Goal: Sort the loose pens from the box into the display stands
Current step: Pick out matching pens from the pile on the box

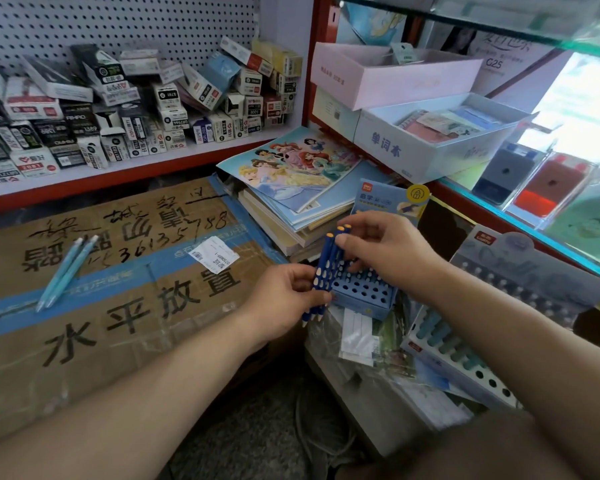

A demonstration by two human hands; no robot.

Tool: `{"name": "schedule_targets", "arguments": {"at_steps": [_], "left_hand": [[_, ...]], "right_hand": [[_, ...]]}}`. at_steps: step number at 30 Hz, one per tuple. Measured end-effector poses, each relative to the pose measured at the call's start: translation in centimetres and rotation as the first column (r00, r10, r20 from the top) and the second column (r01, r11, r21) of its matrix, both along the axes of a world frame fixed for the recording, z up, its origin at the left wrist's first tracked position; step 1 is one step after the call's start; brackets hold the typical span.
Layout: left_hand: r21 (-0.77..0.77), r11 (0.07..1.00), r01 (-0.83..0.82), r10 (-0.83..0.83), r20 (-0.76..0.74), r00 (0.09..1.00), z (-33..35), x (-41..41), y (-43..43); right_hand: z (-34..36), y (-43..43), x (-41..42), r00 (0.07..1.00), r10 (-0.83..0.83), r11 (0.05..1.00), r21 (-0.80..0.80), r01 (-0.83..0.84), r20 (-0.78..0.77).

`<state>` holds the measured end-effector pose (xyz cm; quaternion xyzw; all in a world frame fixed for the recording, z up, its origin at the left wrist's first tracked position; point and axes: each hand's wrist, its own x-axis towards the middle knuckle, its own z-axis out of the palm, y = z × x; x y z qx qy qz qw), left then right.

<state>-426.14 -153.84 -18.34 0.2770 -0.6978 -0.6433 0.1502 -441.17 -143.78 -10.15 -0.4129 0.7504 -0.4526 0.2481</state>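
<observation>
My left hand (284, 299) grips a bunch of dark blue pens (328, 268) with yellow ends, held upright at the middle of the head view. My right hand (385, 252) pinches the tops of those pens from the right. Just behind them sits a small blue display stand (364, 296) with rows of round holes and a blue backing card (388, 199). A second stand (465, 358), grey-blue and partly filled with teal-capped pens, lies at the lower right. Two light blue pens (66, 270) lie on the big cardboard box (118, 289) to the left.
A shelf (136, 168) crowded with small pen cartons runs along the back left under a pegboard. A stack of colouring books (291, 178) sits behind the blue stand. Pink and pale blue boxes (430, 133) and a glass counter (534, 209) fill the right side.
</observation>
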Motion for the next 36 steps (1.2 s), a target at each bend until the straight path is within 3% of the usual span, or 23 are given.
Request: {"name": "schedule_targets", "arguments": {"at_steps": [4,7,10,14,25,36], "left_hand": [[-0.044,0.999,0.021,-0.023,-0.034,0.999,0.3,-0.4,0.9],[-0.063,0.997,-0.053,0.051,-0.041,0.998,0.3,-0.5,0.9],[-0.071,0.993,-0.092,0.091,-0.019,0.996,0.0,-0.3,0.6],[-0.071,0.993,-0.093,0.095,0.015,0.995,-0.1,0.0,0.5],[-0.091,0.992,-0.092,0.094,0.023,0.995,-0.2,-0.4,0.7],[-0.039,0.996,-0.079,0.080,0.017,0.997,0.0,-0.4,0.8]], "right_hand": [[-0.1,0.8,-0.3,0.996,0.055,0.998,0.031,-0.053,-0.066],[0.2,1.2,-1.5,0.990,-0.079,0.996,-0.041,0.075,-0.113],[-0.2,1.7,-3.6,0.934,-0.252,0.967,-0.087,0.238,-0.254],[-1.8,2.1,-4.8,0.884,-0.214,0.966,0.044,0.255,-0.416],[-2.6,0.9,-4.5,0.841,-0.156,0.953,0.144,0.265,-0.519],[-3.2,0.4,-4.3,0.851,-0.185,0.936,0.176,0.305,-0.491]]}}
